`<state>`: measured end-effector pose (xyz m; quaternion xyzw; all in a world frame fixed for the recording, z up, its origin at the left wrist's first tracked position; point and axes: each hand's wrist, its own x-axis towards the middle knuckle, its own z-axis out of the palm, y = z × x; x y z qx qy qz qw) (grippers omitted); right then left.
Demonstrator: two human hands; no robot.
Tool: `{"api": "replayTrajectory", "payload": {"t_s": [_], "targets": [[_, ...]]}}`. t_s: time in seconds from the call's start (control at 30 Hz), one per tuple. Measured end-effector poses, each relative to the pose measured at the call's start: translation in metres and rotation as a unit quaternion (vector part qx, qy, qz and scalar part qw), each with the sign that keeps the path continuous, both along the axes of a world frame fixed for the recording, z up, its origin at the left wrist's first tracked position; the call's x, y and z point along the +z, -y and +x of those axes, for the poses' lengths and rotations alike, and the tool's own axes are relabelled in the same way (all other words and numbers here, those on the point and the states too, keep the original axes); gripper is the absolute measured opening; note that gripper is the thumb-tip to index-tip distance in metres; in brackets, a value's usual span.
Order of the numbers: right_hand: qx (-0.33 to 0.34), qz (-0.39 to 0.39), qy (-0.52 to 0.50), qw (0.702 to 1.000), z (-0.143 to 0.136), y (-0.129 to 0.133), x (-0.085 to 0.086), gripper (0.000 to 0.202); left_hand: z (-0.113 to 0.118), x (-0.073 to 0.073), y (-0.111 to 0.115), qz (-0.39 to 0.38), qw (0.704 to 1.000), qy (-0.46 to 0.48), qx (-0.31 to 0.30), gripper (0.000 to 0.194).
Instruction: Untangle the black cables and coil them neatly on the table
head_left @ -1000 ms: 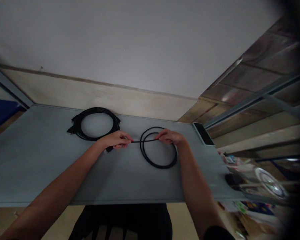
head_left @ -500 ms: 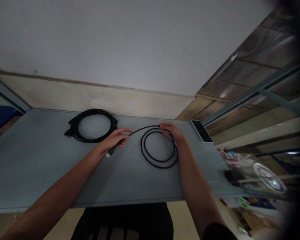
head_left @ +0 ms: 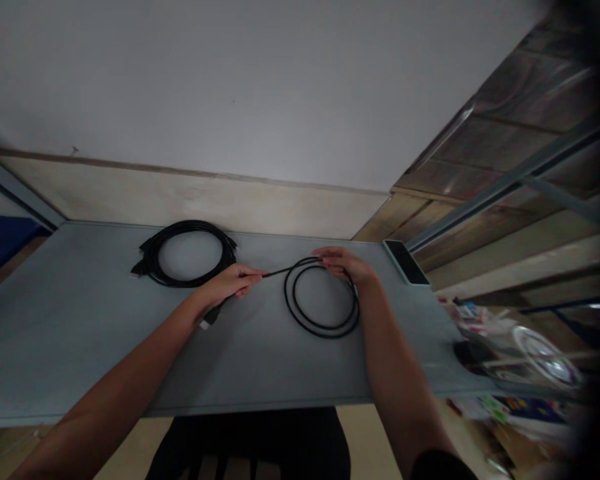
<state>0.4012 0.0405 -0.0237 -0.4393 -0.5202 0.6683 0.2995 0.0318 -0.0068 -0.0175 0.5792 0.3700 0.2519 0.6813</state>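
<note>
A thin black cable (head_left: 291, 319) lies in loose loops on the grey table, its free end stretched leftward between my hands. My left hand (head_left: 236, 280) pinches that end, and the cable's plug (head_left: 210, 319), black with a pale metal tip, sticks out below the palm. My right hand (head_left: 344, 263) has its fingers closed on the top of the loops, at their upper right. Behind my left hand sits a thicker coil of black cable (head_left: 167, 272) with plugs at its left side. My left fingers partly cover that coil's right edge.
A phone-like dark slab with a pale rim (head_left: 407, 263) lies at the table's right back corner. Beyond the right edge stands a clear container with a round lid (head_left: 547, 357), blurred. A pale wall (head_left: 230, 203) runs along the back of the grey table (head_left: 80, 320).
The stretch of cable between my hands has gone from an upward bow to nearly straight. The plug has moved slightly down and left, while my right hand stays at the loops.
</note>
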Motion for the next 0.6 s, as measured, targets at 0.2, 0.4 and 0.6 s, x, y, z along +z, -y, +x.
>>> {"api": "replayTrajectory", "payload": {"t_s": [0.2, 0.4, 0.6], "targets": [[-0.203, 0.124, 0.000, 0.971, -0.004, -0.007, 0.000, 0.034, 0.002, 0.002, -0.005, 0.020, 0.966, 0.136, 0.220, 0.050], [-0.144, 0.081, 0.040, 0.985, -0.014, -0.008, -0.006, 0.031, 0.010, -0.014, -0.005, -0.011, 0.968, 0.147, 0.206, 0.061], [0.108, -0.076, 0.076, 0.988, -0.013, -0.002, -0.006, 0.026, 0.007, -0.015, -0.008, -0.013, 0.968, 0.163, 0.191, 0.052]]}}
